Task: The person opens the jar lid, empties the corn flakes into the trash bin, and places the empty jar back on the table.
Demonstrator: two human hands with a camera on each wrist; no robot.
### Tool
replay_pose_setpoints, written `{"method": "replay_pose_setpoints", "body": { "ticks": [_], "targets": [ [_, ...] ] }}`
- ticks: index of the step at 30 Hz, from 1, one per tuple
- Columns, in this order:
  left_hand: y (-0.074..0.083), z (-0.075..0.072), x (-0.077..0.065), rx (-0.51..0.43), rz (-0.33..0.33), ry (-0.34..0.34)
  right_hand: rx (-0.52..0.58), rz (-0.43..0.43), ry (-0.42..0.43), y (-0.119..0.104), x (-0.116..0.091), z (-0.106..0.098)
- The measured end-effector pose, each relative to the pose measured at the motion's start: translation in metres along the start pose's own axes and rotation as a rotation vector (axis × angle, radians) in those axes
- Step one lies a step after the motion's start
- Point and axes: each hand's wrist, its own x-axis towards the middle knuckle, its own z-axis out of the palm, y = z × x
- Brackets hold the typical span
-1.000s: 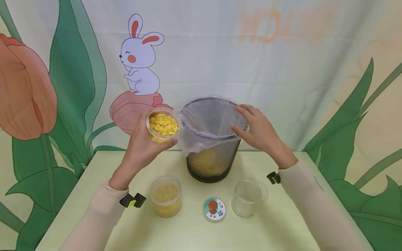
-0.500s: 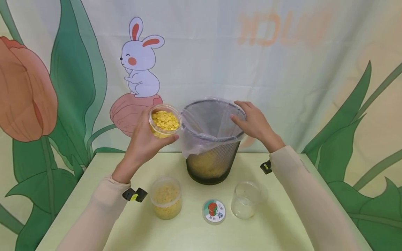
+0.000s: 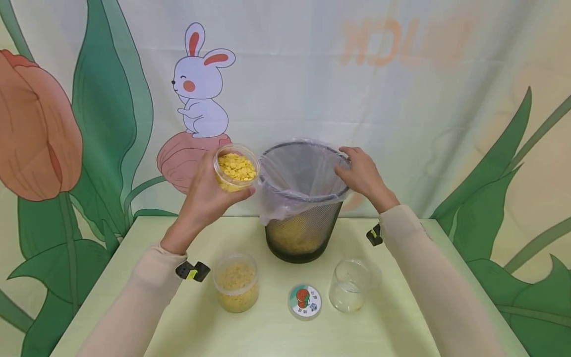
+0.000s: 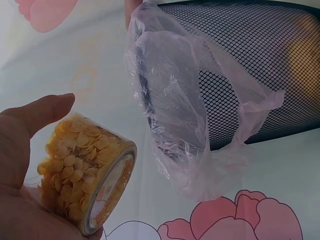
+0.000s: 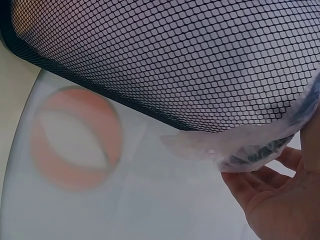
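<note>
My left hand (image 3: pixel 202 198) holds a clear plastic jar (image 4: pixel 117 182) of yellow corn flakes (image 3: pixel 237 167), raised and tilted beside the left rim of a black mesh wastebasket (image 3: pixel 299 243). The flakes are still inside the jar. My right hand (image 3: pixel 363 173) grips the basket's right rim, thumb on the near side and fingers over the edge, as the right wrist view also shows. A thin translucent bin liner (image 3: pixel 277 206) folds over the rim and hangs down outside. Yellowish matter shows through the lower mesh. The basket leans slightly on the table's far edge.
Nearer to me on the table (image 3: pixel 267 337) stand a translucent tub (image 3: pixel 237 300) of yellowish crumbs at left and a see-through jar (image 3: pixel 345 297) at right. A round lid (image 3: pixel 305 301) with a tomato picture lies between them. Behind hangs a printed curtain (image 3: pixel 285 74).
My left hand has lifted the jar a little and moved it slightly right, toward the basket. My right hand has shifted along the rim and its forearm has swung inward to the left.
</note>
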Motion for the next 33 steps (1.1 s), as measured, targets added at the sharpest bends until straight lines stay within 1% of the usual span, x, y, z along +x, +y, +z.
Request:
{"method": "replay_pose_setpoints", "body": {
  "ticks": [7, 15, 19, 29, 33],
  "targets": [
    [0.002, 0.001, 0.006, 0.017, 0.015, 0.009, 0.012, 0.046, 0.017, 0.005, 0.003, 0.006],
    [0.003, 0.003, 0.011, 0.026, 0.003, 0.001, 0.016, 0.079, 0.088, 0.007, 0.005, 0.011],
    [0.005, 0.006, 0.013, 0.027, 0.003, -0.005, 0.019, 0.083, 0.107, 0.009, 0.006, 0.012],
    [0.01, 0.012, 0.024, 0.049, 0.054, -0.004, 0.045, 0.137, 0.085, 0.011, 0.006, 0.014],
    [0.014, 0.014, 0.028, 0.056, 0.053, -0.01, 0.051, 0.149, 0.091, 0.011, 0.007, 0.014]
  ]
}}
